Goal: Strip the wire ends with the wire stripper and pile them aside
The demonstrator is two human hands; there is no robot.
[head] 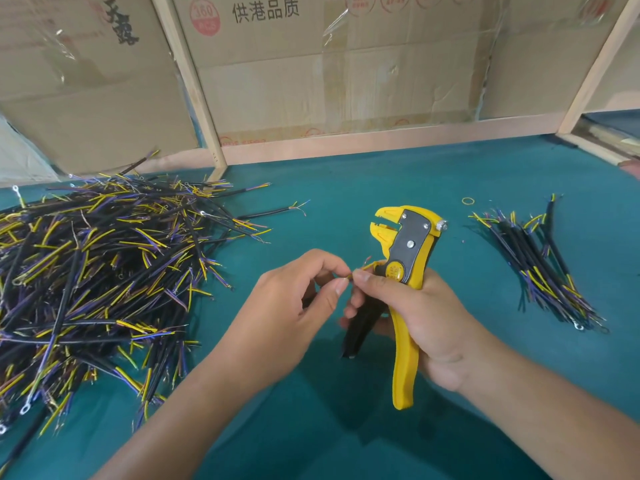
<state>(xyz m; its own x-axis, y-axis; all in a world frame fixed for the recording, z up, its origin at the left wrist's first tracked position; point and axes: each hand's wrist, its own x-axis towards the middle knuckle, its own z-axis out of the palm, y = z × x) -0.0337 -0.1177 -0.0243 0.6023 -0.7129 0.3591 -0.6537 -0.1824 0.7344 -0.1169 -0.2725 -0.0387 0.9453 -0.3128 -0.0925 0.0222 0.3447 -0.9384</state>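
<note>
the wire stripper is yellow with a black plate and black inner handle, standing upright over the green counter. the right hand grips its handles, and its thumb meets the left hand pinching a thin wire end just beside the tool. a big wire heap lies left, a smaller pile right.

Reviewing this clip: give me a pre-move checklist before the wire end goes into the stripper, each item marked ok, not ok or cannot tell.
1. wire stripper gripped in right hand: ok.
2. Stripper mouth open, empty: ok.
3. Left hand pinching wire end: ok.
4. Wire end in mouth: not ok, it sits below the head.
5. Wire already stripped: cannot tell.
6. small pile at right reachable: ok.
</note>
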